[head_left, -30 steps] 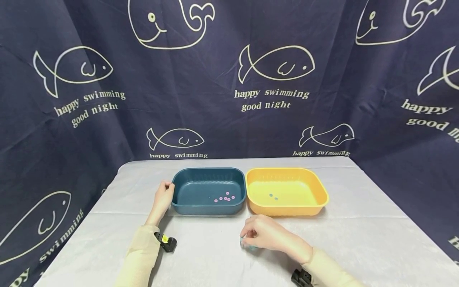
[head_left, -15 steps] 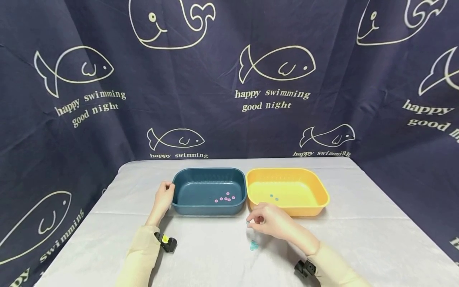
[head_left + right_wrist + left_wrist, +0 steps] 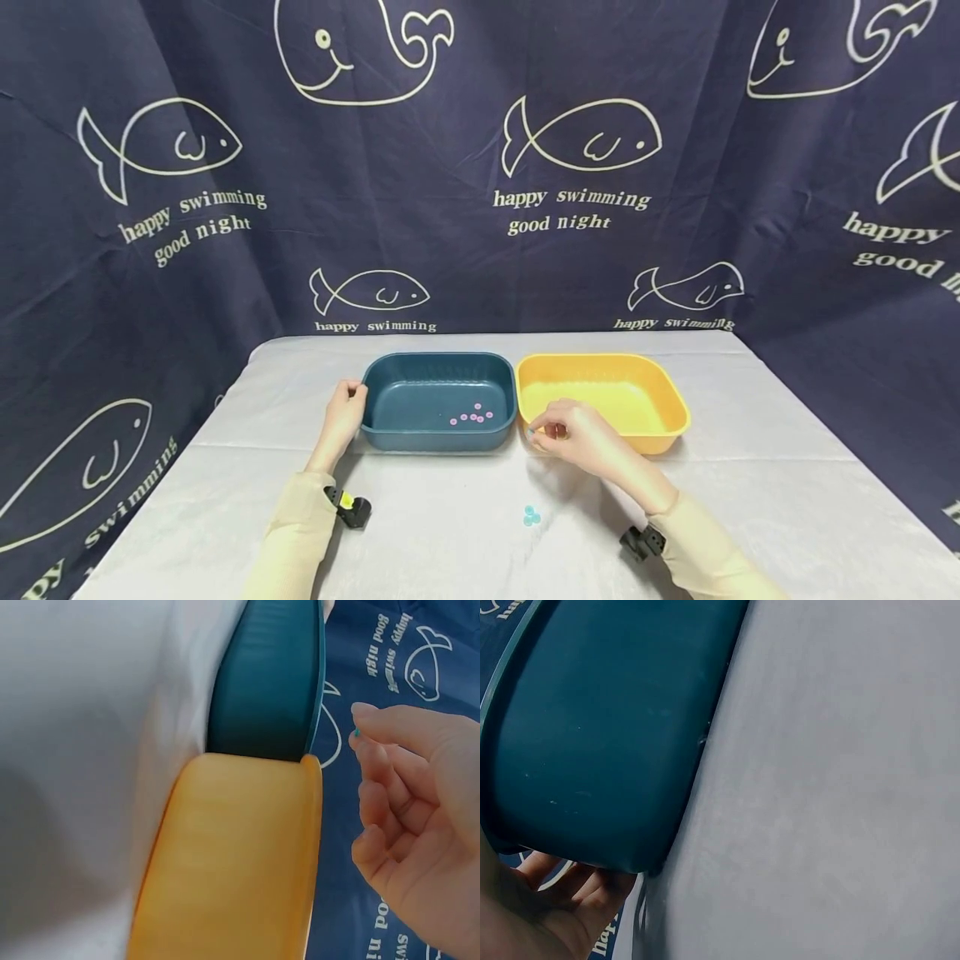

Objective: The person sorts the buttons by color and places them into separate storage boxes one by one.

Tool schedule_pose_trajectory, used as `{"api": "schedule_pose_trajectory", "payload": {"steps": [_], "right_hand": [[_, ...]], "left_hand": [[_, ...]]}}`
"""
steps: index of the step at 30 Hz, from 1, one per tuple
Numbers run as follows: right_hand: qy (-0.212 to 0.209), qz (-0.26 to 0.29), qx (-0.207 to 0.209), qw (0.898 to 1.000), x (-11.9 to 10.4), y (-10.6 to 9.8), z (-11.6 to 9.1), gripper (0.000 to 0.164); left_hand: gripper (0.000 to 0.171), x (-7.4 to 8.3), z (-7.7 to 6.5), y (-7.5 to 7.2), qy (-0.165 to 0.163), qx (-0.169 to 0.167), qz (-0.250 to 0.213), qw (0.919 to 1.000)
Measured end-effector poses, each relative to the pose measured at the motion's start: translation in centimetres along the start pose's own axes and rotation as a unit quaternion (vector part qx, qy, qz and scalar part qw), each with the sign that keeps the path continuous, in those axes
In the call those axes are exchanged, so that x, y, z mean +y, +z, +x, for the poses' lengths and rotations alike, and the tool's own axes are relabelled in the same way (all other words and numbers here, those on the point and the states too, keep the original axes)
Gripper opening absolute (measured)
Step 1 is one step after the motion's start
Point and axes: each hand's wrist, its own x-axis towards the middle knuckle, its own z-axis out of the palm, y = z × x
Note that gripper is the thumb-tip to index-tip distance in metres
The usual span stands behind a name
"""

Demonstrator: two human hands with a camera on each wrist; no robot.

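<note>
Piece (image 3: pixel 357 733), tiny, teal, mostly hidden, three round pale-blue discs (image 3: pixel 528 520) clustered

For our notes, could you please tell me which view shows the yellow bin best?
The head view: the yellow bin shows nearly whole, inside included, the right hand covering part. The right wrist view shows mostly its outside, cut off; the left wrist, none.

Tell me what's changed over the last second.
The right hand lifted a blue bead off the table and carried it forward to the yellow bin. The left hand stayed at the dark blue bin; both bins and the pink beads stayed put.
</note>
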Motion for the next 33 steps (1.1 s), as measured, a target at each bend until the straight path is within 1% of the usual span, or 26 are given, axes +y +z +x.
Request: {"api": "schedule_pose_trajectory", "payload": {"steps": [6,17,21,27,33], "right_hand": [[-0.002,-0.019,0.038,0.999,0.8,-0.3,0.4,0.009],[0.027,-0.028,0.071,0.997,2.4,-0.8,0.8,0.011],[0.051,-0.036,0.076,0.995,3.1,-0.9,0.8,0.010],[0.083,-0.032,0.075,0.993,4.2,-1.0,0.8,0.010],[0.097,-0.040,0.072,0.992,5.3,-1.1,0.6,0.010]], "left_hand": [[0.029,-0.1,0.1,0.1,0.004,0.001,-0.002,1.0000],[0.029,0.1,-0.2,0.0,0.009,-0.001,-0.003,1.0000],[0.030,0.0,-0.2,-0.1,0.008,0.000,-0.003,1.0000],[0.028,0.1,-0.2,-0.1,0.007,0.002,-0.002,1.0000],[0.027,0.0,-0.2,0.0,0.006,0.002,-0.001,1.0000]]}}
